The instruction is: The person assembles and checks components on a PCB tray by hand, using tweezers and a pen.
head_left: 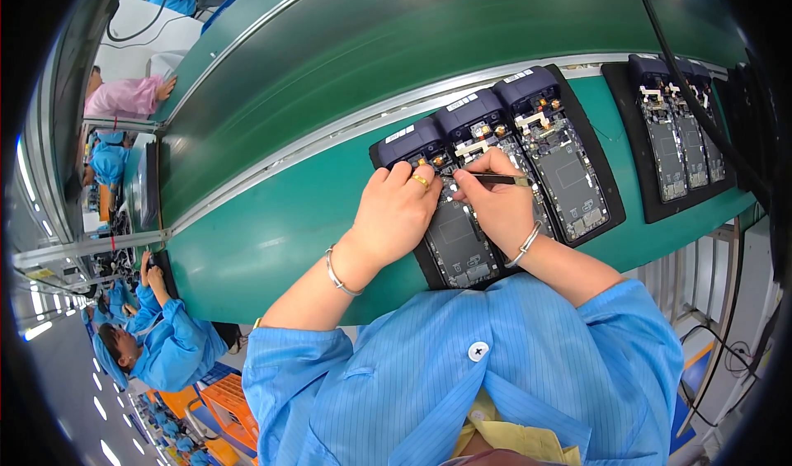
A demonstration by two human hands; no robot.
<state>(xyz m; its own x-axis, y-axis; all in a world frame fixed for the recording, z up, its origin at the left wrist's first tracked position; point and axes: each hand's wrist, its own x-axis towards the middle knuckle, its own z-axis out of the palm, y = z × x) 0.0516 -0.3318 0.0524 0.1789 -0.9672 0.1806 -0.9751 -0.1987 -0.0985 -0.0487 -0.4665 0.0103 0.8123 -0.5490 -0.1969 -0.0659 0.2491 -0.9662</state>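
Three open handheld devices with dark purple-blue heads and bare circuit boards lie side by side on a black mat (606, 181). My left hand (394, 212) rests at the upper part of the leftmost device (459, 239), its fingers curled together at the board just below the head. What they press or pinch is hidden. In my right hand (502, 206) is a pair of dark tweezers (503, 179), held nearly level, with the tips pointing left beside my left fingertips. That hand partly covers the middle device (474, 120). The rightmost device (569, 173) is untouched.
A second black mat (672, 209) with three similar devices (667, 148) lies at the right, and a black cable (693, 95) hangs across it. Behind the green work surface (247, 256) runs a metal rail beside a green conveyor belt (330, 78). A co-worker in blue (177, 346) sits at the left.
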